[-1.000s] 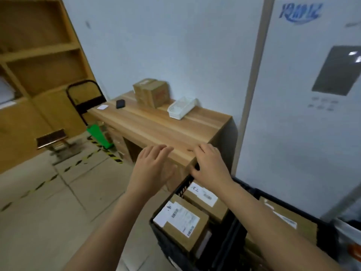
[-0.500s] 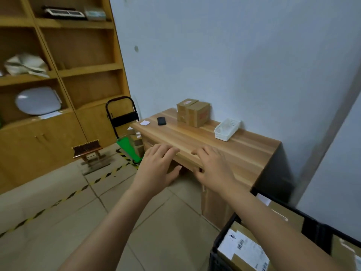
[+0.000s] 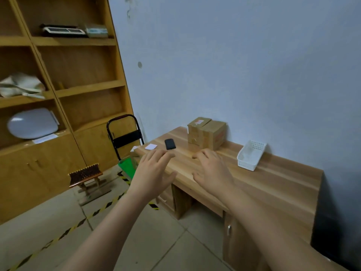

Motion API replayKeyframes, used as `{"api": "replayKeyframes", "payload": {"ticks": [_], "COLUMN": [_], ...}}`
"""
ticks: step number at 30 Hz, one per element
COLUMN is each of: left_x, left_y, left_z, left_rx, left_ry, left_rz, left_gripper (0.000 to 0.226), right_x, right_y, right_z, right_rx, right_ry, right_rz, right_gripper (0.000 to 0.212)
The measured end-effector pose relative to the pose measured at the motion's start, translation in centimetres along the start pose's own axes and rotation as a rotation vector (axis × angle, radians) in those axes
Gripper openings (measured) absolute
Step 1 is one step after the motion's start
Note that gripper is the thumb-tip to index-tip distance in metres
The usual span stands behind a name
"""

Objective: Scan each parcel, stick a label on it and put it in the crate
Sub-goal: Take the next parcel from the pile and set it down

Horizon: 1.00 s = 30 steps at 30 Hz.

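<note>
1. The left hand and right hand were stretched out over the desk, fingers spread and relaxed, holding nothing; apparently they were reaching for the next item.
2. The parcels, two cardboard boxes, stood together at the back of the desk against the wall, just beyond the right fingertips, untouched.
3. A black device, probably the scanner, and a white label lay flat near the left fingertips, presumably kept handy for scanning and labelling.
4. A white basket stood further right, apart from the parcels; no object stood between hands and parcels.
5. The crate was out of view.
</note>
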<state>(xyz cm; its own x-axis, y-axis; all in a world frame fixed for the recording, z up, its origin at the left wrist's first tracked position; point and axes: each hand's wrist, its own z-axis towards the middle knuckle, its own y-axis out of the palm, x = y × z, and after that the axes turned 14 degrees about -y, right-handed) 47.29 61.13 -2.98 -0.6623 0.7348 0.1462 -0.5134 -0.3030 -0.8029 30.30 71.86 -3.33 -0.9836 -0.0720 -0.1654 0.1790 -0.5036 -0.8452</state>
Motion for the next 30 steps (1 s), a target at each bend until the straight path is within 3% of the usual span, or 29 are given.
{"api": "replayKeyframes", "payload": {"ticks": [11,21,30], "left_x": [-7.7,-14.0,-13.4], "left_y": [11.2,23.8,34.8], "left_z": [16.9,32.9,42.8], "left_rx": [-0.022,-0.125,-0.315], "left_ry": [0.058,0.277,0.393], "left_rz": [-0.119,-0.301,-0.379], "left_gripper": [0.042,0.042,0.046], "right_x": [9.9,18.0,26.4], "right_y": [7.4,14.4,18.5], "right_z": [15.5,26.4,31.3], "right_rx": [0.011,0.033,0.018], "right_ry": [0.075,0.404,0.628], "right_rz": [-0.107,-0.210,-0.218], "right_gripper": [0.042,0.044,0.043]}}
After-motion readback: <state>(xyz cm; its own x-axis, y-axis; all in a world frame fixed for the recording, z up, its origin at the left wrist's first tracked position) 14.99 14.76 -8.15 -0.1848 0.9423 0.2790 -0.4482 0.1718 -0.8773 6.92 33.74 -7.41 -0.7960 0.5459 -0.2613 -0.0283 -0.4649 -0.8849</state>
